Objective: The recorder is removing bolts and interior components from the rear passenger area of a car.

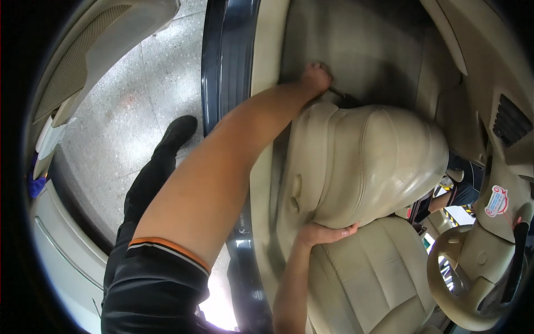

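A rounded beige leather seat section (pixel 397 156) bulges up in the middle of the car interior. My left hand (pixel 318 77) reaches past its far side, fingers curled round one end of a thin dark rod (pixel 339 93); the rod's other end is blurred above the seat's far edge. Against the near edge of the rounded section lies my right hand (pixel 329 234), its fingers stretched out to the right and touching the leather. Just below that hand spreads a stitched beige seat panel (pixel 370 267). Two small knobs (pixel 296 192) sit on the seat's side trim.
A beige steering wheel (pixel 436 273) stands at the lower right, with a dark air vent (pixel 512 119) farther up. The dark door sill (pixel 225 67) runs along the left. Beyond it are an open door (pixel 67 256) and a black-shoed foot (pixel 182 131) on speckled floor.
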A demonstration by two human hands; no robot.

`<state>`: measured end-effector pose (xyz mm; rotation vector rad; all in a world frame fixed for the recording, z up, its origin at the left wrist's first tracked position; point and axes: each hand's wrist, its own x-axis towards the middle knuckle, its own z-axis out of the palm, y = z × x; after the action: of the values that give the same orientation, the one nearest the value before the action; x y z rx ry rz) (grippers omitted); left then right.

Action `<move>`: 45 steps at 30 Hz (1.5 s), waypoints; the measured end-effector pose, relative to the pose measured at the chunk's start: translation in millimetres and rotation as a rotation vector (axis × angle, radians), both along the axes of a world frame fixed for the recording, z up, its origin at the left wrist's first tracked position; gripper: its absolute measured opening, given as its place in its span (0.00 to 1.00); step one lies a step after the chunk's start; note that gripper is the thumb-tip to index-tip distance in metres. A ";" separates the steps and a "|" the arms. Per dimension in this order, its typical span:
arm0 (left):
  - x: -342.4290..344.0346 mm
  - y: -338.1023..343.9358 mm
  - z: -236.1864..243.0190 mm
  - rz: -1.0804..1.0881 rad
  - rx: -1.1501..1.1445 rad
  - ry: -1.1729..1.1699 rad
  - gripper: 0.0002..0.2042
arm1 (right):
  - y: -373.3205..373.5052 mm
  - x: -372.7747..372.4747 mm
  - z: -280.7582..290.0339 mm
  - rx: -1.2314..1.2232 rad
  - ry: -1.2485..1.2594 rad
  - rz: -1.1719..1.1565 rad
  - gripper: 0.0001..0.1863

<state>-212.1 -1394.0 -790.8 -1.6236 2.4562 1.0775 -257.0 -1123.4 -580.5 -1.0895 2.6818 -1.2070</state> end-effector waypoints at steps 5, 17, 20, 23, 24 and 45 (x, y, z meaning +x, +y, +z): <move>41.1 12.3 52.5 0.205 0.194 0.115 0.19 | 4.1 -3.6 -6.9 -0.017 0.036 0.071 0.33; 88.9 107.5 112.3 0.576 0.068 0.566 0.16 | -1.2 -6.1 -7.8 0.136 0.406 0.161 0.29; 83.8 157.0 137.1 0.750 0.041 0.571 0.15 | 1.9 -8.4 -8.1 0.129 0.413 0.167 0.27; 105.8 242.3 165.4 0.774 0.178 0.734 0.12 | 7.6 -22.0 9.1 0.167 0.232 0.212 0.25; 113.7 269.9 180.5 0.699 0.296 0.687 0.13 | -2.5 -21.5 26.7 0.173 0.257 0.201 0.25; 180.1 417.7 164.9 0.403 0.797 0.384 0.08 | -53.2 53.5 -6.0 1.072 0.457 1.247 0.16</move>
<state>-32.0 -976.3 -626.0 -1.7227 1.4593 2.2136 -203.5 -1176.6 -586.5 -2.1615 1.5436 0.6219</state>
